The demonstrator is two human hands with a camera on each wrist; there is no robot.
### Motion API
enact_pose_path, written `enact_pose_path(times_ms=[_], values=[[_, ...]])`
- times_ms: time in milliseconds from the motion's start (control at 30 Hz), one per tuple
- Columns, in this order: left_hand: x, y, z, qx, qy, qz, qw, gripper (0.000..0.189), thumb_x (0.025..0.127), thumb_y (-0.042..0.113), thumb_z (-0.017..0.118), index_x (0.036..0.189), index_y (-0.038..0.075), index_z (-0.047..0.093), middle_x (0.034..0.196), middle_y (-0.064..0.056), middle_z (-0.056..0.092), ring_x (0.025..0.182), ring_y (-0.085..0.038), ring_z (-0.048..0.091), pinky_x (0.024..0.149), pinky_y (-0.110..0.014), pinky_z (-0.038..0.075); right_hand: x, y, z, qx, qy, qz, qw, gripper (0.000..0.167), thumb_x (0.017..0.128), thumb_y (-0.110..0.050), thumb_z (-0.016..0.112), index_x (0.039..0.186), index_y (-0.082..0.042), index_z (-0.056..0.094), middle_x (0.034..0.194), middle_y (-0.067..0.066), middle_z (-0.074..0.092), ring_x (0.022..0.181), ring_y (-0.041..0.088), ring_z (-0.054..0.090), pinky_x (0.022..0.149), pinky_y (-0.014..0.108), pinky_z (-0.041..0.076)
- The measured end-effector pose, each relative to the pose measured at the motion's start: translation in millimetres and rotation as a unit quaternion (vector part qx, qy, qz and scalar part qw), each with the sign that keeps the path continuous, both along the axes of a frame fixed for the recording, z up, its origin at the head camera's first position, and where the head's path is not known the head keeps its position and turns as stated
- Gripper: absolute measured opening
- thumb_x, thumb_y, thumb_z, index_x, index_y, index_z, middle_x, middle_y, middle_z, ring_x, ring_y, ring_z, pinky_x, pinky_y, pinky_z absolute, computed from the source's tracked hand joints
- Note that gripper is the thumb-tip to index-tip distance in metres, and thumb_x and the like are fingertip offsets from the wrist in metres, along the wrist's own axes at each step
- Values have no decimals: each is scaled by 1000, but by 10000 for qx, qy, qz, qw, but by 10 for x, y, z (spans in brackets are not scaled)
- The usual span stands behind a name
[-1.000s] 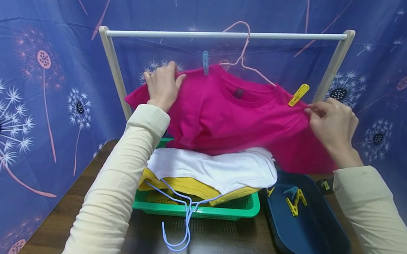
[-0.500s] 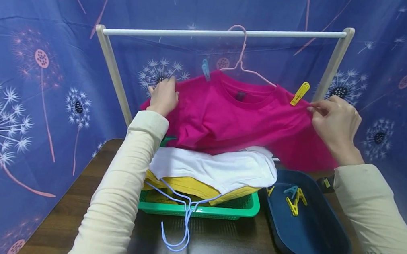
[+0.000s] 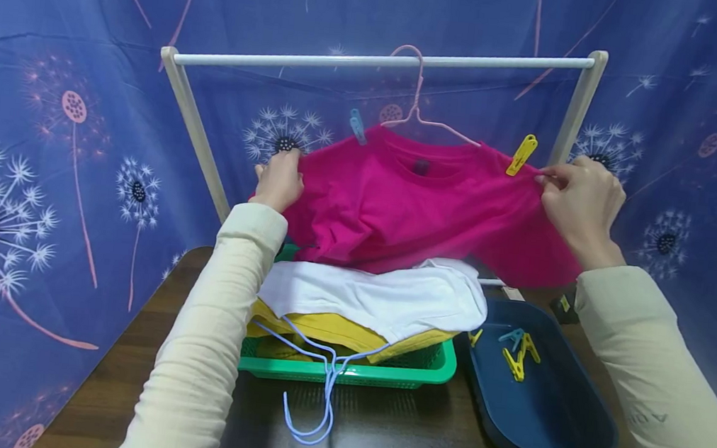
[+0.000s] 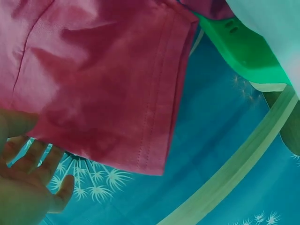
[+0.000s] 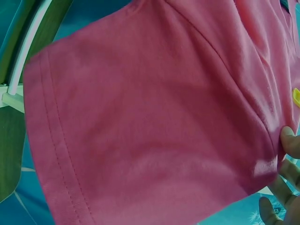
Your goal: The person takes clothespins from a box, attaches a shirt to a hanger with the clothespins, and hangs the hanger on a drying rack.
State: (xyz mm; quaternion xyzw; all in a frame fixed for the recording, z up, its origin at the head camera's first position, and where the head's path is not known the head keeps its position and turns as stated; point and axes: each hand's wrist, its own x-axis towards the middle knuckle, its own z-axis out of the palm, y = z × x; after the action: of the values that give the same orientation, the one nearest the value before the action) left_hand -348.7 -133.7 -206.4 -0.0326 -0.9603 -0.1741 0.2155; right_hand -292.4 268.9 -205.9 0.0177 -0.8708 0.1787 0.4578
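A magenta T-shirt (image 3: 400,192) hangs from a pink wire hanger (image 3: 416,104) hooked over the white rail (image 3: 251,60). A blue clothespin (image 3: 357,126) is on the shoulder at the left, and a yellow clothespin (image 3: 522,154) on the one at the right. My left hand (image 3: 280,180) pinches the upper edge of the left-side sleeve (image 4: 108,93), thumb in front and fingers behind. At the other side, my right hand (image 3: 582,209) pinches the cloth just outside the yellow clothespin, with the right-side sleeve (image 5: 140,131) hanging below it.
A green basket (image 3: 345,374) holds folded white (image 3: 378,293) and yellow (image 3: 330,328) clothes, with blue hangers (image 3: 330,385) lying over its front rim. Beside it, a dark blue tub (image 3: 546,418) contains several clothespins (image 3: 515,364). Wooden posts (image 3: 196,135) carry the rail.
My left hand has come down with the sleeve, and the shoulder with the blue clothespin sits lower, the clothespin more tilted. My right hand keeps its pinch beside the yellow clothespin.
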Motion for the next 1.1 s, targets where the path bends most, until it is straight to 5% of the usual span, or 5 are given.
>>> enact_pose_path(times_ms=[233,433,800,1100], values=[[-24,-55,-17,-144,-340,-199,9991,40,88,9,50,127,4,44,132,-17,48,124,-35,44,100,-62,22,-42,-1,-46,84,-334,93,9994,22,87,-21,58,96,-7,72,83,19,63,77,36,54,68,51,35],[-11,-76,-12,-177,-489,-292,9982,48,89,12,50,135,6,36,138,-16,41,129,-34,38,101,-62,19,-66,15,-108,384,-449,298,9978,20,87,-15,58,96,-3,71,87,22,66,79,39,55,71,49,32],[36,-67,-76,-588,-453,-450,9962,47,89,14,52,134,8,39,129,-16,49,117,-38,47,96,-56,25,-117,59,-204,572,-635,550,9948,18,86,-11,60,97,-1,70,90,23,66,81,39,54,69,47,29],[193,-133,-183,-1018,-465,-682,9914,42,89,15,52,129,6,44,122,-16,52,112,-38,48,95,-56,23,-97,129,-212,777,-1499,1002,9805,33,85,-24,64,107,1,64,92,24,61,86,39,52,71,48,31]])
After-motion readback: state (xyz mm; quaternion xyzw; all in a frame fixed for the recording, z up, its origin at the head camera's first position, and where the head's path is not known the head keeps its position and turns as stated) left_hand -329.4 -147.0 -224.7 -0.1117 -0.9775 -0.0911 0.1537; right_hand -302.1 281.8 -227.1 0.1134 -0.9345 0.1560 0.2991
